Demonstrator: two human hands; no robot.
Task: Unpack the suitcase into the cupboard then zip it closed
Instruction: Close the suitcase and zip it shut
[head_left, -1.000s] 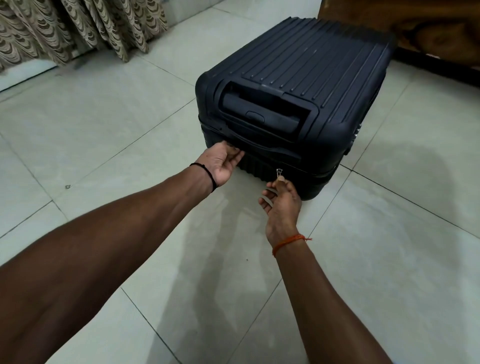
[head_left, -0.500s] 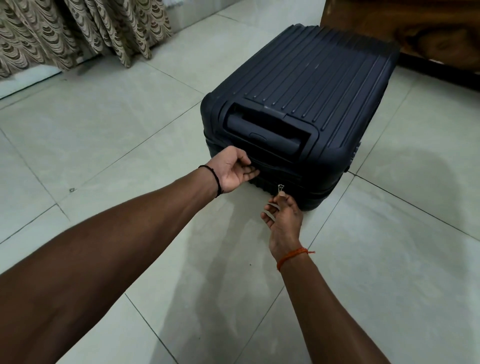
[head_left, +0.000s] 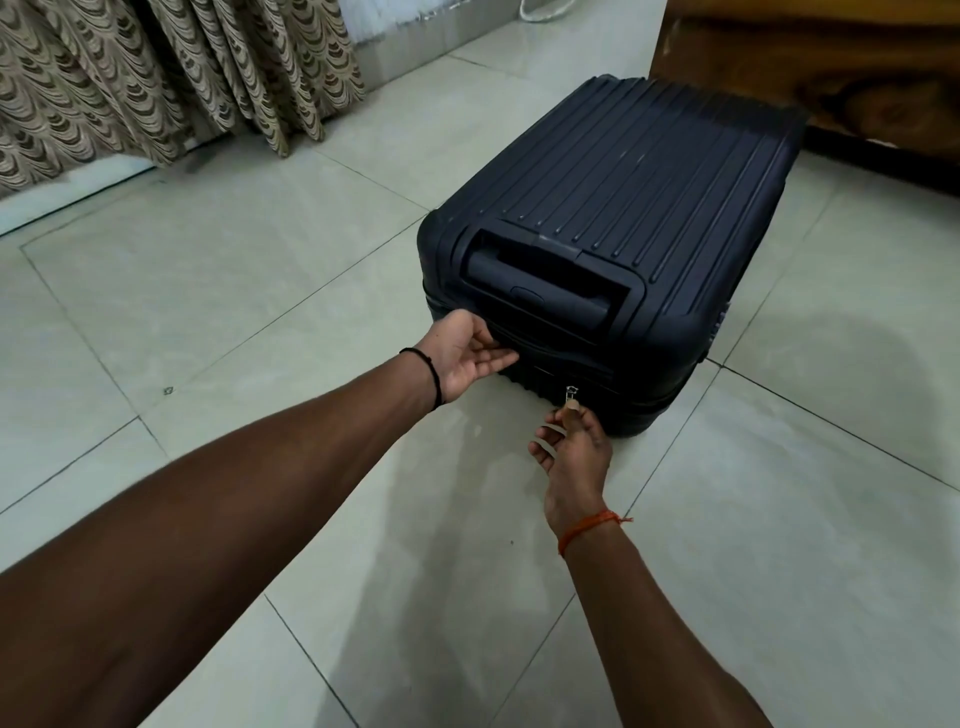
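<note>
A dark navy ribbed hard-shell suitcase (head_left: 639, 208) lies flat on the tiled floor, lid down, its recessed pull handle (head_left: 535, 288) facing me. A small silver zip pull (head_left: 571, 396) sits on the seam of the near end. My right hand (head_left: 574, 449) pinches that pull between thumb and forefinger, the other fingers spread. My left hand (head_left: 470, 356) rests with straight fingers against the near left corner of the case, just under the handle recess.
Patterned beige curtains (head_left: 156, 78) hang at the back left. A dark wooden piece of furniture (head_left: 831, 78) stands at the back right, close behind the suitcase. Pale floor tiles (head_left: 234, 286) stretch to the left and in front.
The view has drawn back and the suitcase sits lower and further right in it. My left hand slid slightly right along the near end; my right hand keeps the zip pull.
</note>
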